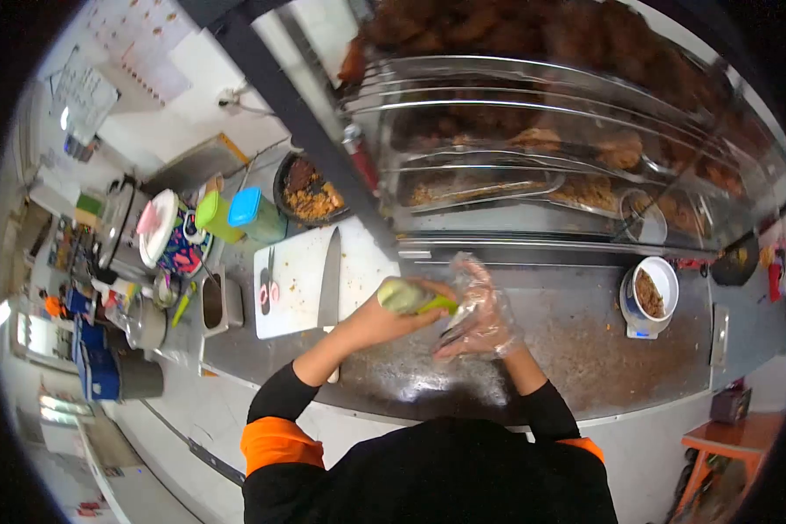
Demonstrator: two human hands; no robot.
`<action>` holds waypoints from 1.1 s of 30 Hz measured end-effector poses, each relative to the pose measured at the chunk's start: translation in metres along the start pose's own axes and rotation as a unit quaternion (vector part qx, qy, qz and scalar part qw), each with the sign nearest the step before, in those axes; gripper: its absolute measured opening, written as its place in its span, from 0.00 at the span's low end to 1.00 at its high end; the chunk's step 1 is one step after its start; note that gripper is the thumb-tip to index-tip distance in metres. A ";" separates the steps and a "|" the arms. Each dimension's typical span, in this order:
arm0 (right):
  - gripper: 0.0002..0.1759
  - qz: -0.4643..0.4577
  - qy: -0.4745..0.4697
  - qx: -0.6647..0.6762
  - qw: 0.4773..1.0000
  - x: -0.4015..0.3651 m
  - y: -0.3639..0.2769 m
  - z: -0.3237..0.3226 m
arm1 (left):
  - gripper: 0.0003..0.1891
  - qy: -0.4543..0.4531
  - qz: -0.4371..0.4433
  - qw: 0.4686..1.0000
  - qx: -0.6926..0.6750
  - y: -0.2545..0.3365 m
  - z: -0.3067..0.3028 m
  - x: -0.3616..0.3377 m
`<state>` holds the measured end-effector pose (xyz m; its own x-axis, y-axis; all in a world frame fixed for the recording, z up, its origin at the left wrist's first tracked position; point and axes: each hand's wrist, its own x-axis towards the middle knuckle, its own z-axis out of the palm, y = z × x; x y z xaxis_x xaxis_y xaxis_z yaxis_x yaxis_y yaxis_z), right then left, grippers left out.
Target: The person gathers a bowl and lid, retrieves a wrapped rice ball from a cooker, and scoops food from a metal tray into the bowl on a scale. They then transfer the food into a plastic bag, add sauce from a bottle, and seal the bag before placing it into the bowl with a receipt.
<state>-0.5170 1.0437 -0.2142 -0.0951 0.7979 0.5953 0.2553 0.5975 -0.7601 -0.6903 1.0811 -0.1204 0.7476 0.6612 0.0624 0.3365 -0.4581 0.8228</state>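
My left hand (375, 321) is closed around a squeeze bottle (400, 295) with pale green contents and a bright yellow-green tip, tilted to the right. The tip points at my right hand (491, 323), which wears a clear plastic glove. My right fingers curl round something I cannot make out; the glove's glare and folds hide it. Both hands are above the dark metal counter (576, 323). Left of them, a large knife (330, 279) lies on the white cutting board (293, 316), beside black-handled tongs or scissors (266, 284).
A glass-fronted display case (489, 249) with cooked meat stands behind the counter. A white bowl of shredded meat (660, 271) sits on a scale (644, 330) at right. Blue-lidded (246, 206) and green-lidded containers (215, 214), a pan of food (310, 196) and a metal bin (223, 303) are at left.
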 end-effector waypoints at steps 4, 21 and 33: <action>0.56 -0.079 -0.009 0.046 0.996 0.002 0.011 0.009 | 0.14 0.008 -0.048 0.998 -0.040 0.019 0.009 -0.004; 0.55 -0.029 -0.212 0.037 0.976 -0.035 0.035 0.027 | 0.09 -0.012 -0.334 0.936 -0.114 -0.086 0.067 -0.030; 0.46 -0.058 0.026 -0.115 0.991 -0.053 -0.033 -0.063 | 0.15 0.176 -0.250 0.796 -0.522 -0.033 0.044 -0.034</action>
<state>-0.4597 0.9766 -0.2048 -0.0886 0.7156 0.6929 0.4584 0.6469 -0.6094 -0.7016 1.0473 -0.1741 0.4008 0.8158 -0.4169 -0.2551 0.5364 0.8045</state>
